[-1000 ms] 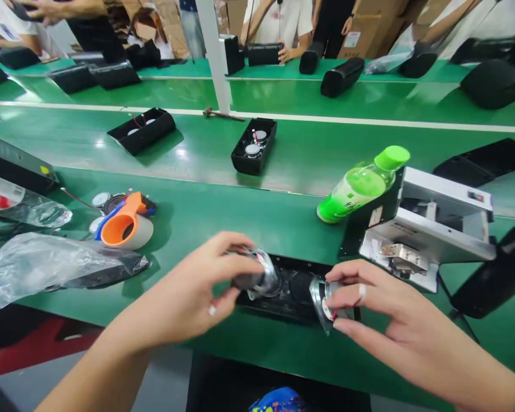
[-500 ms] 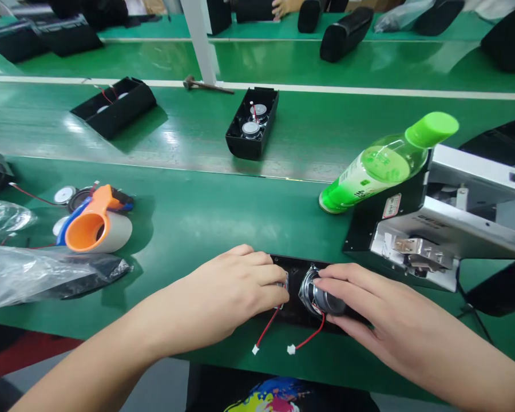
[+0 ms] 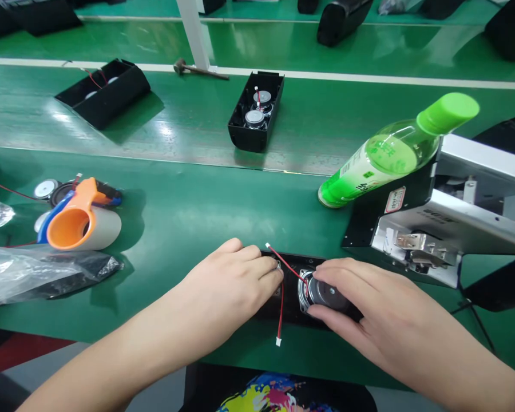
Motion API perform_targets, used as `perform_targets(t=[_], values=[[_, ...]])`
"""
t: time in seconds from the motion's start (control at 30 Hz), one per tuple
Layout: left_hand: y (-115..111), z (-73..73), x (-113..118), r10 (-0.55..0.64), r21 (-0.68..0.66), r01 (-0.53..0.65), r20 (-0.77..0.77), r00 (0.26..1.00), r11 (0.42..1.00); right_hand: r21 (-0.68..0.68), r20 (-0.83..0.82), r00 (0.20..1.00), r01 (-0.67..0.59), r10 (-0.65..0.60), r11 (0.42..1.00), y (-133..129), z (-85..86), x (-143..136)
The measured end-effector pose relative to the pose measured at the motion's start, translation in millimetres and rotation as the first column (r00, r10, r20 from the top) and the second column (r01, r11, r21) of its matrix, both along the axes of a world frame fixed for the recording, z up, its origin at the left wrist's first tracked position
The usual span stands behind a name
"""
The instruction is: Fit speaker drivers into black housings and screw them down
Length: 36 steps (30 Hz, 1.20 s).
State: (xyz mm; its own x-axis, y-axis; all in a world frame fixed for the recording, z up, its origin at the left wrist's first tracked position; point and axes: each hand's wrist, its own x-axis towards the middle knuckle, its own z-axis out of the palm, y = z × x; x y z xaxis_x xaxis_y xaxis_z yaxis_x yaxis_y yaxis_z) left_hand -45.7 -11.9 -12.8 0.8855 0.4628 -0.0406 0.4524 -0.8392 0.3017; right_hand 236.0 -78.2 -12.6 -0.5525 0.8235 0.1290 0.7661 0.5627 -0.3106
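Observation:
A long black panel (image 3: 290, 306) lies on the green bench near its front edge. Over its right half, my right hand (image 3: 375, 294) is closed around a round speaker driver (image 3: 329, 293) with a silver frame and dark magnet. A red lead (image 3: 285, 260) with a white plug runs from it toward the back left. My left hand (image 3: 244, 280) curls over a second speaker driver (image 3: 278, 289) at the panel's left half. The fingers hide most of that one; only a bit of its metal edge shows. Its red lead (image 3: 280, 312) hangs toward the bench front.
A green-capped bottle (image 3: 377, 160) stands beside a metal-and-black machine (image 3: 438, 223) at right. On the left are a tape dispenser (image 3: 83, 220), loose speakers (image 3: 47, 189) and a plastic bag (image 3: 47, 274). Black housings (image 3: 257, 134) and a hammer (image 3: 197, 70) lie further back.
The driver in my right hand has turned, so its lead now points back left instead of toward the front. My left hand stays over its driver. The camera view has shifted slightly.

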Motion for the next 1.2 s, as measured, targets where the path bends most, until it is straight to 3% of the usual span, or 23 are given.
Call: perform_targets(t=[0.13, 0.37, 0.5, 0.73, 1.2], values=[[-2, -1.9, 2, 0.032, 0.074, -0.032, 0.001, 0.999, 0.997, 0.052, 0.066, 0.998, -0.023, 0.019, 0.998, 1, -9.3, -1], [-1, -10.2, -3, 0.065, 0.084, -0.067, 0.016, 0.998, 0.994, -0.002, 0.147, 0.988, -0.055, 0.055, 0.998, 1, -25.8, 0], [2, -15.7, -10, 0.019, 0.023, -0.021, 0.082, 0.996, 1.0, -0.101, 0.146, 0.984, -0.09, 0.104, 0.991, 2, -24.2, 4], [1, -14.9, -9, 0.043, 0.019, -0.045, 0.079, 0.996, 0.999, 0.016, 0.101, 0.987, -0.123, 0.121, 0.992, 5, -21.8, 7], [1, -12.2, -9, 0.07, 0.006, -0.071, 0.12, 0.99, 0.997, 0.026, -0.006, 0.995, -0.096, 0.096, 0.995, 9, -22.2, 9]])
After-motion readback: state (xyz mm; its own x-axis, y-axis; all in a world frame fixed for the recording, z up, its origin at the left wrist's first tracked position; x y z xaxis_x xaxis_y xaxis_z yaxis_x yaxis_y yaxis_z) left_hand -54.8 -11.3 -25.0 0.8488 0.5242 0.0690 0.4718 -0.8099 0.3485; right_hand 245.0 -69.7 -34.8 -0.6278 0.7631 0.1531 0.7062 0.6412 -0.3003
